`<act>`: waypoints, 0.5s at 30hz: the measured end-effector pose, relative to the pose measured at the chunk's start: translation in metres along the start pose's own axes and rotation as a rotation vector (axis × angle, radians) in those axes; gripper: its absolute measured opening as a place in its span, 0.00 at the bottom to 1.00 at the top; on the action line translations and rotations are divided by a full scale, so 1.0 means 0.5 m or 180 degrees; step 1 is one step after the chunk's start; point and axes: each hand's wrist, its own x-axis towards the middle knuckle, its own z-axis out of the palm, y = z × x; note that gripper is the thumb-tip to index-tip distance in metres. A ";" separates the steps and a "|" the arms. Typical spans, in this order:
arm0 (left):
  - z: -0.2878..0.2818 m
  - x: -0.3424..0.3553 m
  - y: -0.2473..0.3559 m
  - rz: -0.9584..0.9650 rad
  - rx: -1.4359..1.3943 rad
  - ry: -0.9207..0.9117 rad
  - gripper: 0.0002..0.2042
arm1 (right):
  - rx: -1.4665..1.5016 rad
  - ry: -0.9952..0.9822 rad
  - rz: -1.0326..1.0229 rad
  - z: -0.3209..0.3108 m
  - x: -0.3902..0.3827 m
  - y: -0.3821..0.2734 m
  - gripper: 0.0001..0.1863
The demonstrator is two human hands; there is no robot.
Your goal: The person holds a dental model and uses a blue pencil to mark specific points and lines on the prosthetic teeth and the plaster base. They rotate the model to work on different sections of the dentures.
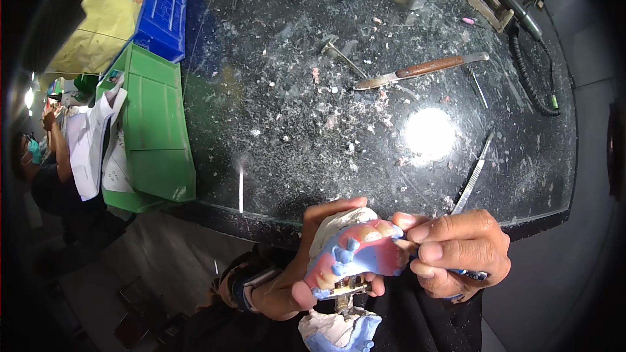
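Left hand [293, 287]: cupping a denture model [355, 251] from below and behind, its grip clamped around the white plaster base, thumb lying along the lower edge.
Denture model: sitting in front of the table's near edge, low in the view; pink gum wax and pale teeth are facing the right hand, with blue material covering the underside.
Metal hinge piece [345, 285]: showing under the model, joining it to a second plaster cast [339, 329] with a blue rim just below.
Right hand [456, 254]: fingers closing together on a thin blue-handled tool [471, 275], fingertips touching the pink wax at the model's right end.
Table [293, 124]: dark glossy top, carrying white dust and pink wax crumbs.
Wooden-handled knife [424, 68]: lying well apart from the hands, toward the far side.
Slim metal instrument [473, 179]: lying near the table's front edge, just above the right hand.
Green trays [153, 130]: stacked at the left of the table, papers beside them.
Blue box [162, 13]: sitting beyond the green trays.
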 end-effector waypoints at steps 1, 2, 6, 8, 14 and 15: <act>-0.002 0.000 0.002 -0.0015 -0.0018 -0.0150 0.42 | 0.0140 0.0000 -0.0054 0.000 -0.005 0.003 0.17; -0.003 -0.001 0.004 -0.0034 -0.0040 -0.0300 0.42 | 0.0248 0.0033 -0.0134 0.002 -0.008 0.005 0.17; 0.020 -0.015 -0.006 -0.0394 -0.0789 0.0679 0.47 | 0.0545 0.0169 -0.0256 0.017 -0.007 0.005 0.18; 0.013 -0.014 -0.007 -0.0177 -0.0695 0.0507 0.46 | 0.0641 0.0305 -0.0222 0.027 -0.005 -0.003 0.17; 0.011 -0.001 0.014 -0.0210 -0.0539 -0.0090 0.46 | 0.0759 0.0542 -0.0459 0.038 -0.004 0.006 0.12; 0.015 -0.001 0.018 -0.0289 -0.0523 -0.0023 0.45 | 0.0678 0.0568 -0.0536 0.038 -0.003 0.005 0.12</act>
